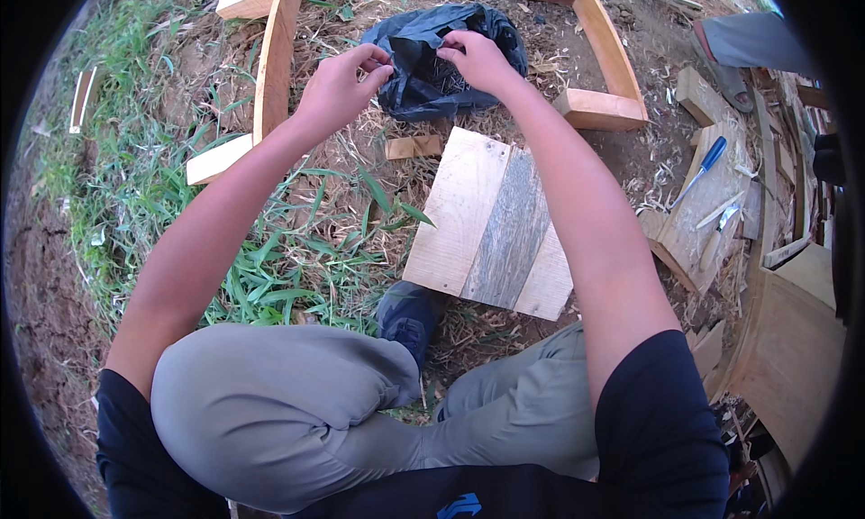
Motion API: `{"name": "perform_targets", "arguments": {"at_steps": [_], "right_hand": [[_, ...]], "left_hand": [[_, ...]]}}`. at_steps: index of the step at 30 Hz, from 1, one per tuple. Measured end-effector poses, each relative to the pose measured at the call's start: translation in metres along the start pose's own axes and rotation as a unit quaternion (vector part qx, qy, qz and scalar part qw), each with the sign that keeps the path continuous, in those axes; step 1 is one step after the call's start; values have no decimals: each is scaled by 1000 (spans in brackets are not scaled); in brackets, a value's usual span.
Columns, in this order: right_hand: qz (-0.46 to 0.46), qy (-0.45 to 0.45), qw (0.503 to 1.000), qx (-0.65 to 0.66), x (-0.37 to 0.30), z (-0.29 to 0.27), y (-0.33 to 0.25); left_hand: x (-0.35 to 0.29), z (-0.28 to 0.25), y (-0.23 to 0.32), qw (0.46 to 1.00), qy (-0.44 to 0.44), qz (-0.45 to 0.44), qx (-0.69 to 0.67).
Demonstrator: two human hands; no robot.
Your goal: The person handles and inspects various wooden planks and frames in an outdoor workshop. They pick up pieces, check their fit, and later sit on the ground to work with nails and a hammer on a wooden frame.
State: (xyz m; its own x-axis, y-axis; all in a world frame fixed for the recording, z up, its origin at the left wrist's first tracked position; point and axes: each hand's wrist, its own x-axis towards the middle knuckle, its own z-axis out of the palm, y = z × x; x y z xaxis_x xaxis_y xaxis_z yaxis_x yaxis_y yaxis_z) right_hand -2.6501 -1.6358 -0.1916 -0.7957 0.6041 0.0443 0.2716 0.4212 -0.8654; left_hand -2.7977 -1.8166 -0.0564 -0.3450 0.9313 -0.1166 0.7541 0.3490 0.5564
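Bag (419, 94) pinched in right grip (479, 63); left grip (339, 86): hold can't be told. Hard tug could tear plastic.

Outdoor woodworking spot, grass (270, 276), wood shavings (662, 195), blue-handled tool (710, 159)

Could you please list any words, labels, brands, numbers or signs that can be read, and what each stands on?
There is no readable text here.
The dark shirt bears a light blue mark with no legible letters.
The black bag and wooden panel show no readable print.
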Motion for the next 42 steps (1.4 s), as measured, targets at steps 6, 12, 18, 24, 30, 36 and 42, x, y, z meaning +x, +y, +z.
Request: {"name": "perform_targets", "arguments": {"at_steps": [6, 12, 18, 24, 30, 36, 42], "right_hand": [[184, -128, 947, 232, -1, -27, -26], [188, -228, 907, 301, -15, -38, -43], [138, -265, 885, 356, -28, -45, -58], [55, -203, 934, 288, -38, -53, -72], [-9, -166, 963, 212, -42, -68, -75], [-42, -137, 970, 196, -38, -46, -85], [-36, -94, 984, 145, -51, -56, -84]], "left_hand": [[4, -1, 18, 994, -27, -57, -89], [7, 10, 14, 991, -89, -42, -94], [9, 20, 21, 965, -141, -109, -191], [11, 25, 22, 958, -144, -103, -224], [16, 32, 33, 960, -139, -93, -223], [14, 24, 11, 969, -116, -110, -189], [17, 36, 33, 973, -71, -141, -167]]}}
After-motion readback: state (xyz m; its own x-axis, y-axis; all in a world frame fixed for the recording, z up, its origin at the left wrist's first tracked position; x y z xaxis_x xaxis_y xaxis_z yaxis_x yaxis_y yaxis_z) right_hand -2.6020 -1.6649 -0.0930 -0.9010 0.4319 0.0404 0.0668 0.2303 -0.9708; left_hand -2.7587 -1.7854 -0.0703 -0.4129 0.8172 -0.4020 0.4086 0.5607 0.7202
